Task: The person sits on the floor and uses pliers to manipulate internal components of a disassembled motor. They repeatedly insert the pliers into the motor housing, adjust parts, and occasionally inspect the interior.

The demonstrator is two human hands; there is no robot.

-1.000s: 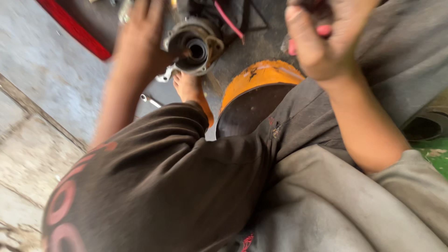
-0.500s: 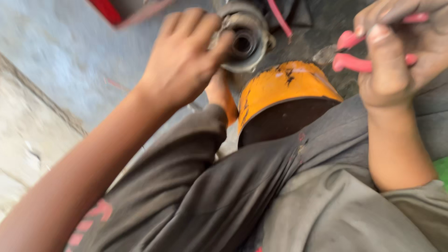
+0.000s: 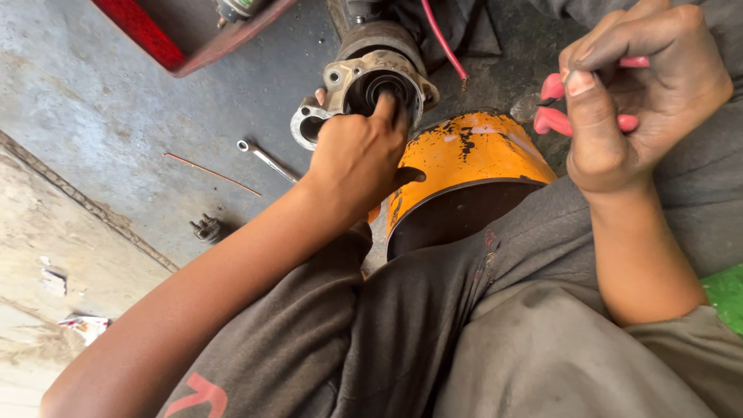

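Observation:
A grey metal motor housing (image 3: 364, 58) with a round black opening stands on the concrete floor ahead of me. My left hand (image 3: 360, 159) rests on its front, with the fingertips reaching into the opening. Raised at the upper right, my right hand (image 3: 638, 93) grips pliers with red handles (image 3: 553, 120). Their metal tip points left, apart from the housing. An orange drum-shaped seat (image 3: 464, 159) sits between my knees, just below the housing.
A small wrench (image 3: 267, 160) and a thin rod (image 3: 209, 172) lie on the concrete floor (image 3: 101, 116) to the left. A small dark metal part (image 3: 206, 228) lies near a raised slab edge. A red tray (image 3: 155, 39) stands at the top left. A red cable (image 3: 441, 39) runs behind the housing.
My left hand has come down from the side of the housing onto its front opening. My right hand with the pliers stays raised. The view has steadied.

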